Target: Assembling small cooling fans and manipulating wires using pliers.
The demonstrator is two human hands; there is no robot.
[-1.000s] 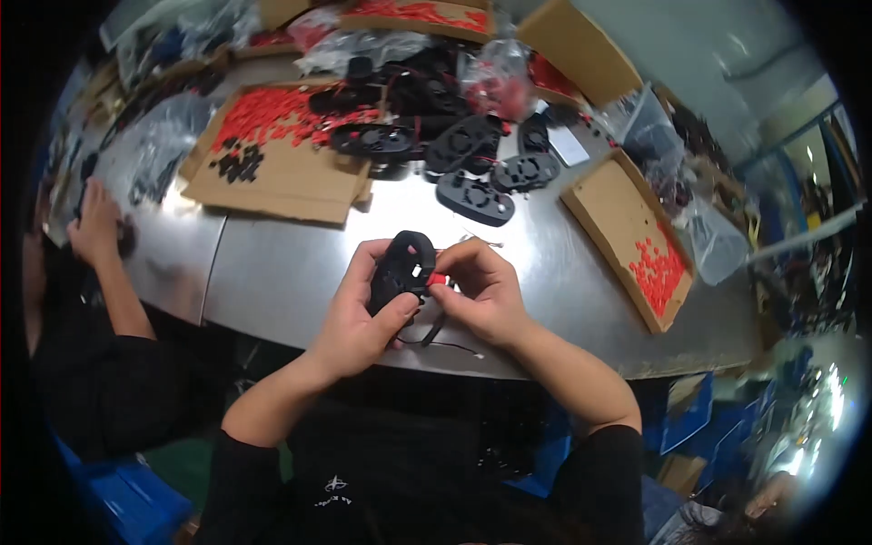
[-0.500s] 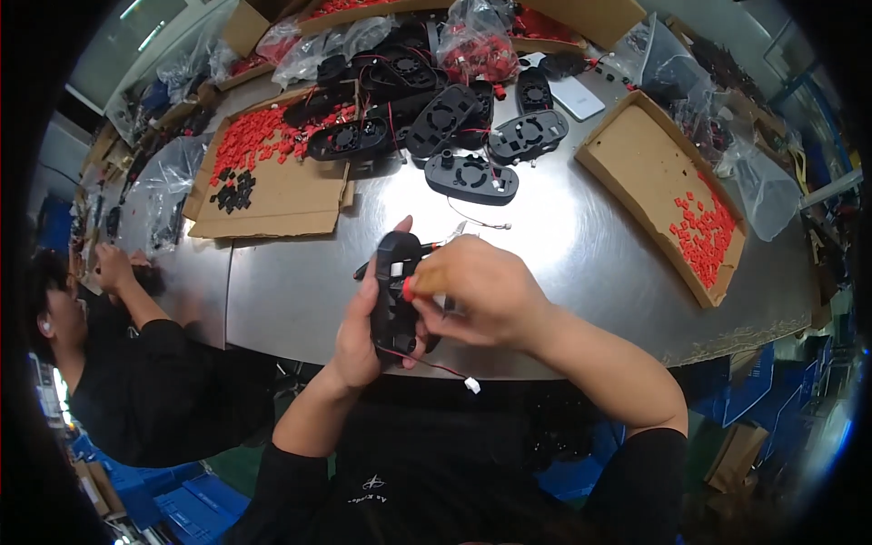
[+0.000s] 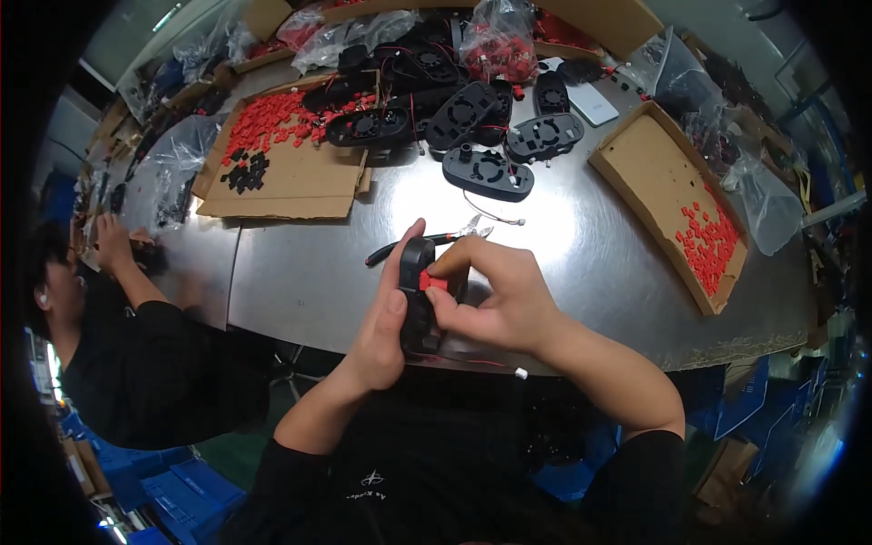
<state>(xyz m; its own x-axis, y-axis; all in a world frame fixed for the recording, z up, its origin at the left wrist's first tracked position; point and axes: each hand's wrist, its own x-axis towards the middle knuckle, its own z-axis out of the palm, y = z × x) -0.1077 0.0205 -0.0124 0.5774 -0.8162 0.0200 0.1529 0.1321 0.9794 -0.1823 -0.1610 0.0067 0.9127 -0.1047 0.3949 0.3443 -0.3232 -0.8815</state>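
Observation:
In front of me at the table edge, my left hand (image 3: 380,341) is wrapped round a black plastic housing (image 3: 418,313), held upright and turned with its inner side to the right. Thumb and forefinger of my right hand (image 3: 509,295) pinch a small red plastic piece (image 3: 427,281), which touches the housing near its upper part. How deep it sits there is hidden by the fingers. A thin dark red wire hangs from the housing's lower end and carries a white connector (image 3: 521,373). Just beyond my hands lies a pair of cutters (image 3: 386,252) with dark handles and orange parts.
To the left, a cardboard tray (image 3: 304,202) holds red and black pieces; another tray (image 3: 668,173) with red pieces stands right. Black housings (image 3: 486,174) with wires pile up behind, beside a white flat box (image 3: 595,105) and plastic bags (image 3: 500,41). A co-worker's hand (image 3: 113,243) works far left.
The housing has turned more edge-on and shifted slightly right in view. My right hand's grip on the red piece now shows plainly. More of the cutters is uncovered.

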